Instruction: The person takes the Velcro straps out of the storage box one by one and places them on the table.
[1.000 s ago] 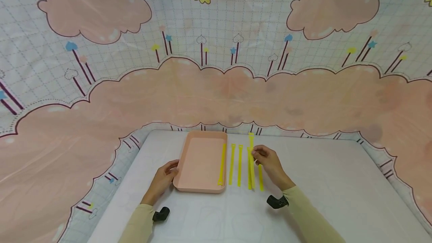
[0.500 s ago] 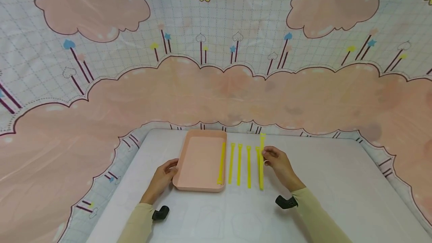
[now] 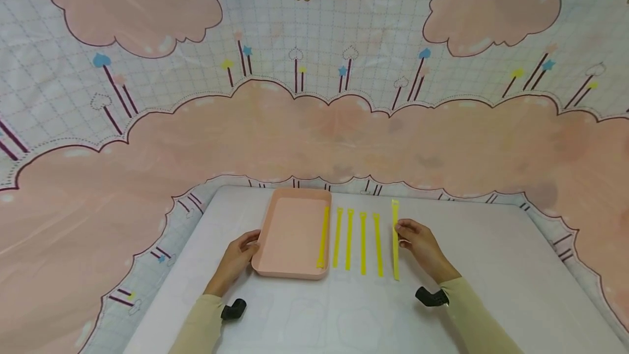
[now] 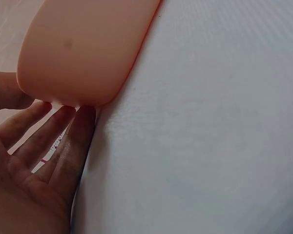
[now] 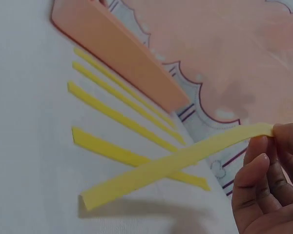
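My right hand (image 3: pixel 423 245) pinches a flat yellow strap (image 3: pixel 395 250) near its wider far end. In the right wrist view, the held strap (image 5: pixel 146 173) slants with its near end low over the white tabletop, its shadow beside it. Several matching straps (image 3: pixel 363 245) lie side by side in a row between that hand and a peach tray (image 3: pixel 292 234). One more yellow strap (image 3: pixel 323 239) lies inside the tray along its right wall. At the tray's left side is my left hand (image 3: pixel 237 261); its extended fingertips (image 4: pixel 63 114) touch the outer wall in the left wrist view.
The white tabletop (image 3: pixel 295 316) ends at a back edge just behind the tray. Beyond it hangs a cloth (image 3: pixel 373 146) printed with clouds. A black wrist camera (image 3: pixel 234 310) sits by the left sleeve, another wrist camera (image 3: pixel 431 297) by the right.
My right hand has moved rightward with the held strap, from over the row to a spot right of it. The left hand and the tray have stayed in place.
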`<state>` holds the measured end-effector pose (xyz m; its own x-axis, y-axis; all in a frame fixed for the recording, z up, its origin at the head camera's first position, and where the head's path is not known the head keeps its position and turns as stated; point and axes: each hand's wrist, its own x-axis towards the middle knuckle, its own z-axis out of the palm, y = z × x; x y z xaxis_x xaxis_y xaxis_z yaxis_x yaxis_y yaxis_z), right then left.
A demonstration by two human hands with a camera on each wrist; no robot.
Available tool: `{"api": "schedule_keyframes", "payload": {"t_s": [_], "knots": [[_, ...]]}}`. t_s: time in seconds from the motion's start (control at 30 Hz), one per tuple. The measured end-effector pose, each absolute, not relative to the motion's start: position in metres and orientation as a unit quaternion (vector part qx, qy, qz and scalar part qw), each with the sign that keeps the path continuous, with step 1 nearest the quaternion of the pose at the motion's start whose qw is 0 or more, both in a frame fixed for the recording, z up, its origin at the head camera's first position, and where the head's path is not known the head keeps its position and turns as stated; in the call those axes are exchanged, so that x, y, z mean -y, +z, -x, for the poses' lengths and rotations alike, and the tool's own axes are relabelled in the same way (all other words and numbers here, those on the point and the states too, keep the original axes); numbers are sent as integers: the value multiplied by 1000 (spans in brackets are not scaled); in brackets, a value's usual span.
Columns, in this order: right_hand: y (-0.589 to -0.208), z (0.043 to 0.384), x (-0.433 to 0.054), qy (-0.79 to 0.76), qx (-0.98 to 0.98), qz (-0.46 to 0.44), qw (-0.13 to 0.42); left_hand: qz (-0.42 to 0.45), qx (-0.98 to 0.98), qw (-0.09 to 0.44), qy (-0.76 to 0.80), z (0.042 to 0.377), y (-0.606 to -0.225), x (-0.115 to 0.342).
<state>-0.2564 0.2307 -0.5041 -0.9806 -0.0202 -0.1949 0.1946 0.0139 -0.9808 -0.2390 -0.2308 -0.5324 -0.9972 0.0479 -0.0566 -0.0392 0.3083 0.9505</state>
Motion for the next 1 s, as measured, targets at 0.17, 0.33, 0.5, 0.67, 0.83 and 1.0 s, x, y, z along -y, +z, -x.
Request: {"api": "schedule_keyframes", "payload": {"t_s": [0.17,0.33,0.5,0.67,0.83,1.0], "knots": [[-508,262,-238,-680,-726,-59,90,-8,-809,38,586,238,-532,232],[-510,267,-242,-657,-745,-51,103,-8,-809,36,587,239,-533,232],[-518,272,-246,-644,-757,-43,101,-2,-810,37,586,239,-533,229],[-524,277,-249,-632,-768,-32,100,-2,-810,34,585,239,-534,230],[-526,284,-247,-603,-790,-44,95,0,-811,32,585,240,-535,231],[-525,288,-245,-573,-812,-70,91,-2,-811,36,584,240,-535,232]]}}
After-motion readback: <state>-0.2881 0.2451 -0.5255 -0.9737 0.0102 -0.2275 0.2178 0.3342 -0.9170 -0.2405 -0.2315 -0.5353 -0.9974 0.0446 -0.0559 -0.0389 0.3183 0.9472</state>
